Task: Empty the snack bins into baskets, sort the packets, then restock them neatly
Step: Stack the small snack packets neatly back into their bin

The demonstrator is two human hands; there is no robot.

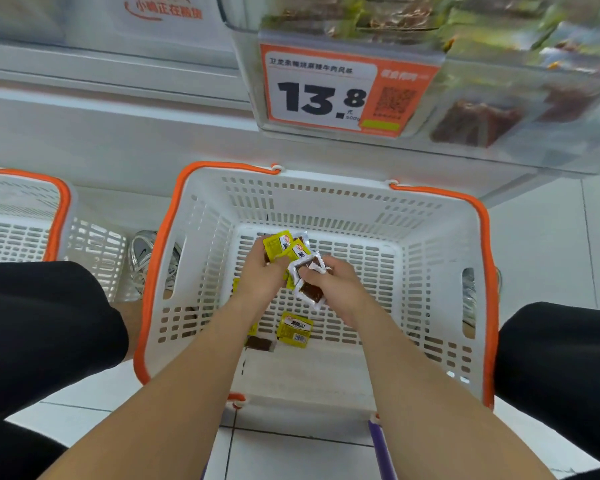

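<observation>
The left hand [262,273] is gripping a small fan of glossy yellow foil packets [280,242], its fingers curling round them. The right hand [338,289] is pinching a few clear crinkle-edged packets [310,292] with a dark brown slab showing through the film. Both hands are working low inside the white perforated plastic basket [326,199] with the orange rim, which is sitting on the pale tiled floor [291,455] between the person's knees.

The wrappers are looking slick, thin and flat, and the two bunches are touching where the hands are meeting. A packet is therefore likely to be sliding out of a loose grip and dropping back into the basket, mixing the kinds again. One loose yellow packet [293,330] and a dark brown packet [258,342] are lying on the slotted base close to the forearms, where they are risking being overlooked. The slots are looking too narrow to let a packet through, though a serrated corner might be catching in one.

Overhead, a clear rigid plastic bin [482,123] full of similar packets is jutting out from the shelf, carrying an orange-and-white price card [326,91]. Lifting a handful carelessly could be knocking against it. A second white basket [21,216] is standing to the left; I cannot tell what it is holding.
</observation>
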